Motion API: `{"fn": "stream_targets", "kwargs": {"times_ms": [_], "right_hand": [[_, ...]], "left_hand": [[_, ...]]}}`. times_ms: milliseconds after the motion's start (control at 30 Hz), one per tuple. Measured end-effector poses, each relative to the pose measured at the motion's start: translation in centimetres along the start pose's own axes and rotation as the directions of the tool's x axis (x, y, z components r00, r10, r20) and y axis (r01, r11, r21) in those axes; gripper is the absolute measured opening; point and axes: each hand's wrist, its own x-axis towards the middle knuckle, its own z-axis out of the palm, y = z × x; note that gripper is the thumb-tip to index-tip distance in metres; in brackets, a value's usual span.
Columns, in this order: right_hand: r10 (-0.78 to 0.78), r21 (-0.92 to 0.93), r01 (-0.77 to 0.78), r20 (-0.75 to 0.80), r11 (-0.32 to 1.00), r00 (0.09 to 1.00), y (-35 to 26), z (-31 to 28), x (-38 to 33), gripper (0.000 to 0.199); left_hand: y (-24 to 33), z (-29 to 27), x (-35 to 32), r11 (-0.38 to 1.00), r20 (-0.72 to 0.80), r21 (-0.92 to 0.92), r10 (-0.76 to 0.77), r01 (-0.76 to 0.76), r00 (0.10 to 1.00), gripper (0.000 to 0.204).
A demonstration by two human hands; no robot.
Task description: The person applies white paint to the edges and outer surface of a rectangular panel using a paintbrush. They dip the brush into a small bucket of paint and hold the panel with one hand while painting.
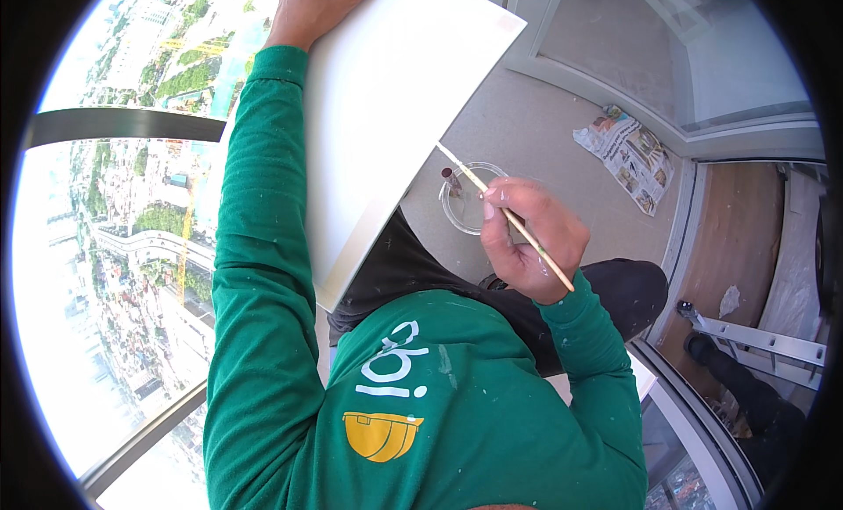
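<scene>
A large white board (378,115) slants in front of me, with a beige strip along its near edge. My left hand (318,8) grips its far left side, the thumb lying over the white face; the other fingers are cut off by the picture's upper edge. Pinched in my right hand (537,238) is a thin wooden paintbrush (536,247). Its pale tip meets the board's right edge, or nearly so. Below the brush, a clear round plastic tub (450,219) stands on the floor, and a dark red-brown ended stick or handle (448,174) leans in it.
A crumpled newspaper sheet (634,159) lies on the grey floor (562,115). Tall windows with a dark frame (132,125) overlook a city at left. Beyond a door track at right are a metal ladder (764,341) and what looks like a dark trouser leg (746,387).
</scene>
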Motion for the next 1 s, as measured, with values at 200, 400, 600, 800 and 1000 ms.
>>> {"fn": "stream_targets", "kwargs": {"times_ms": [200,400,600,800,1000], "right_hand": [[-0.024,0.064,0.017,0.108,0.998,0.994,-0.7,0.2,-0.4,0.019],[0.117,0.141,-0.134,0.123,0.981,0.985,-1.2,-0.1,-0.6,0.018],[0.074,0.000,-0.074,-0.017,0.997,0.997,0.4,-0.3,0.2,0.020],[-0.024,0.005,0.023,0.045,1.000,0.999,0.2,-0.2,0.1,0.021],[0.097,0.118,-0.110,0.113,0.987,0.989,-0.8,-0.4,-0.3,0.018]], "left_hand": [[0.1,0.0,0.0,1.000,-0.001,-0.003,0.000,0.000,1.000,0.046],[0.1,0.1,0.1,1.000,-0.003,-0.009,0.006,-0.006,1.000,0.046],[0.1,0.2,0.1,0.999,-0.026,0.005,0.040,-0.040,0.999,0.044],[0.1,0.3,0.1,0.999,-0.038,0.001,0.045,-0.045,0.998,0.043],[0.0,0.6,0.2,0.998,-0.047,-0.012,0.058,-0.059,0.997,0.043]]}}
